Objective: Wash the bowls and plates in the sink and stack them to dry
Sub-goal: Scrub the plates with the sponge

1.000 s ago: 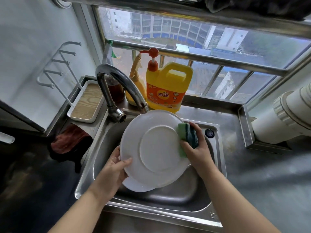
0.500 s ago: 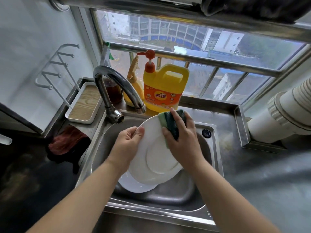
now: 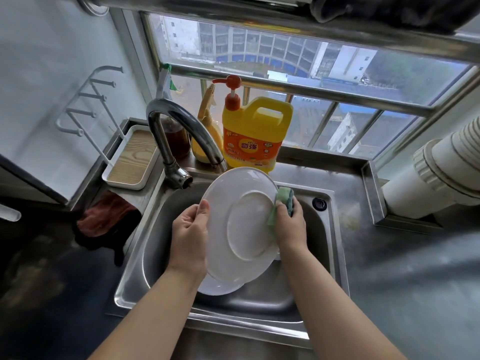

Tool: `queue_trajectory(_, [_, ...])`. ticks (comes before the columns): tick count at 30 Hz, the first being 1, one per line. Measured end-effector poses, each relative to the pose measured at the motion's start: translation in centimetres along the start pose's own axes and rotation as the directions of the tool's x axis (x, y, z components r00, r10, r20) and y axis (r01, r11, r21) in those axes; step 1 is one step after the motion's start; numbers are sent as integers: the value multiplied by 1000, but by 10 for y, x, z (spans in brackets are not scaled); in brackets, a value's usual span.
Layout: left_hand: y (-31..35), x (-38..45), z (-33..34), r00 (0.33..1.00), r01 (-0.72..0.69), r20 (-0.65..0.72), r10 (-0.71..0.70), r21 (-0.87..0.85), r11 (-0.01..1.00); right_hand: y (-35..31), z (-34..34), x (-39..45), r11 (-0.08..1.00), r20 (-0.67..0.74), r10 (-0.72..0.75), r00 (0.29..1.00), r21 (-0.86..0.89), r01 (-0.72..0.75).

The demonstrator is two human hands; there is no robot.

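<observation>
White plate, underside up, held tilted over the sink. Left hand grips its left rim, thumb on top; right hand pinches a green sponge against the right rim. A second plate lies below. Risk: the wet rim slips and the plate drops onto it.

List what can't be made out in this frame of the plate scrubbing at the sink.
- Head view: the held white plate shows only its underside; the top face is turned away.
- Second plate in the sink: mostly hidden by the held plate and the left hand.
- Right hand fingertips: hidden behind the green sponge and plate rim.
- Faucet outlet: hidden by the plate, so water flow can't be told.
- Dish soap jug small print: too small.
</observation>
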State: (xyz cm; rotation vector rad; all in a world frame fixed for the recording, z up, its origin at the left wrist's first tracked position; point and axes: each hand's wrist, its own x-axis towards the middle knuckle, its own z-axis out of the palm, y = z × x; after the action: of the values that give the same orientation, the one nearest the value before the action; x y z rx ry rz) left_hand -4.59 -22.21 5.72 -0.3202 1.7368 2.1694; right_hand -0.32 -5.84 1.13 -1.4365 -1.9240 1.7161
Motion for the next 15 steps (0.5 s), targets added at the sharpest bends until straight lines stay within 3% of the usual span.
queue_trajectory(4, [0,-2,-3,998,22,-54,-25,-57,998,23,8,-18,972,-4,125,992,200,-122])
queue_trajectory(8, [0,-11,-6,998,30,-50,-32,-40,999,31,9,-29,939,-35,135,990,325,-116])
queue_trajectory(12, [-3,-20,-23,989,138,67,-133,-78,987,22,-3,-27,970,-63,-44,997,236,58])
queue_trajectory(15, [1,-15,-39,951,195,227,-209,81,977,6,-17,-16,964,63,-242,968,125,233])
